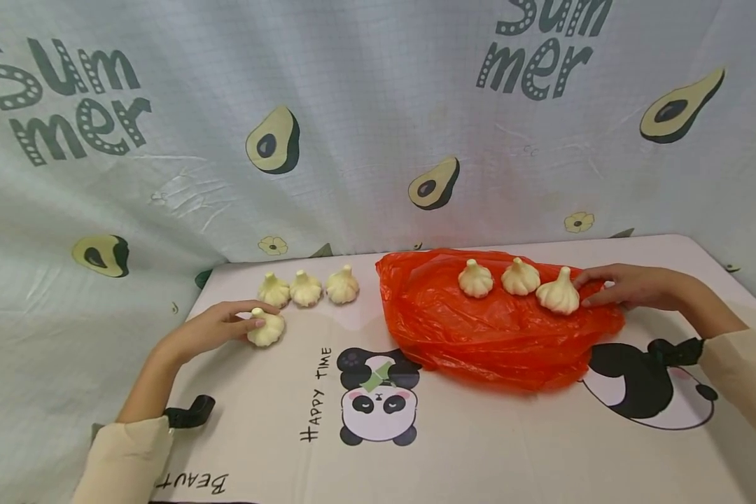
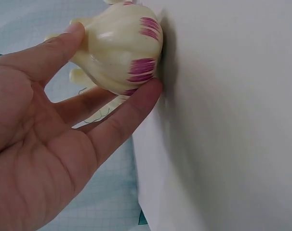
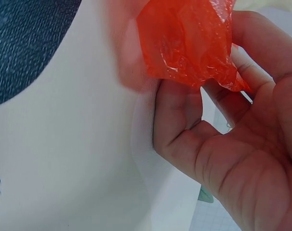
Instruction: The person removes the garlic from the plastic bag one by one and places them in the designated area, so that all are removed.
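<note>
Currently in your left hand: your left hand is pinching a garlic bulb, the thumb pressing one side and the fingertips the other, with only the bulb parting them.
Pinched bulb's place: it is sitting near the left edge of the worktop, just in front of the row by the back left corner.
Pinched bulb's pointing: its stem is rising off the worktop and leaning slightly toward the left edge; its long axis is running from rounded base up to stem.
Pinched bulb's looks: it is showing you glossy cream skin, plump ribs and purple-pink streaks around its lower part.
Your right hand: your right hand is bending its thumb and fingers, held apart, at the right side of the end bulb; red plastic is covering part of the grip, so you cannot tell whether they are holding it.
End bulb: it is resting on the red plastic bag, pale cream, its stem pointing up and a little toward the right edge.
Red bag: it is lying crumpled and shiny near the back edge, also carrying two more bulbs, stems up.
Back-left row: three bulbs are standing along the back edge, stems up.
</note>
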The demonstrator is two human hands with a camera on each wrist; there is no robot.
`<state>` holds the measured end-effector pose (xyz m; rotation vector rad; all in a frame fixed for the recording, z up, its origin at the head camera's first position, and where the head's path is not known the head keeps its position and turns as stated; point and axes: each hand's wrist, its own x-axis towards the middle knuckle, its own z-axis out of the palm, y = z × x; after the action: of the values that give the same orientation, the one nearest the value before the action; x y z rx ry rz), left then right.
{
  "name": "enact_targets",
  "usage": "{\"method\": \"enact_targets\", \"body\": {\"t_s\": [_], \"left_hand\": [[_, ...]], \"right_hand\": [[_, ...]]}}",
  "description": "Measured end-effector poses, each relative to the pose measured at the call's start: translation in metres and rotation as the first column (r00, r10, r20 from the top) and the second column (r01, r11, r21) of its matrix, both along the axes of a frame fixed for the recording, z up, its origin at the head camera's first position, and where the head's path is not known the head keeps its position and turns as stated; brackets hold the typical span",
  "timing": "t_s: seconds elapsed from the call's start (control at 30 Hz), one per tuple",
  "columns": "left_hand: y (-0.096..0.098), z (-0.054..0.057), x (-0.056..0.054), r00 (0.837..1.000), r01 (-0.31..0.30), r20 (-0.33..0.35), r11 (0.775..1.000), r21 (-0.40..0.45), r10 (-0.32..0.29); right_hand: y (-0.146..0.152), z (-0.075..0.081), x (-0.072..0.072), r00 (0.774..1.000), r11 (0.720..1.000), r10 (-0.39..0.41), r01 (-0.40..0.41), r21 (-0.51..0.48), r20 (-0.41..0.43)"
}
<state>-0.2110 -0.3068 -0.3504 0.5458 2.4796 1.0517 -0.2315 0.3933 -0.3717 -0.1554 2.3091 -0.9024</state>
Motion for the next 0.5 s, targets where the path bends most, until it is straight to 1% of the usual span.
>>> {"method": "enact_targets", "body": {"t_s": [0.33, 0.43, 0.5], "left_hand": [[0.0018, -0.0004, -0.0029, 1.0, -0.014, 0.004, 0.999, 0.036, 0.014], [0.0022, -0.0014, -0.0039, 1.0, -0.002, -0.017, 0.999, 0.049, 0.002], [0.0023, -0.0016, -0.0039, 0.999, -0.005, -0.034, 0.999, 0.051, 0.007]], "right_hand": [[-0.0015, 0.0006, 0.0006, 1.0, 1.0, -0.006, 0.007, -0.025, 0.012], [-0.0018, 0.0012, 0.001, 1.0, 1.0, -0.005, 0.005, -0.027, 0.013], [-0.002, 0.0017, 0.0014, 1.0, 1.0, -0.003, 0.003, -0.026, 0.009]]}}
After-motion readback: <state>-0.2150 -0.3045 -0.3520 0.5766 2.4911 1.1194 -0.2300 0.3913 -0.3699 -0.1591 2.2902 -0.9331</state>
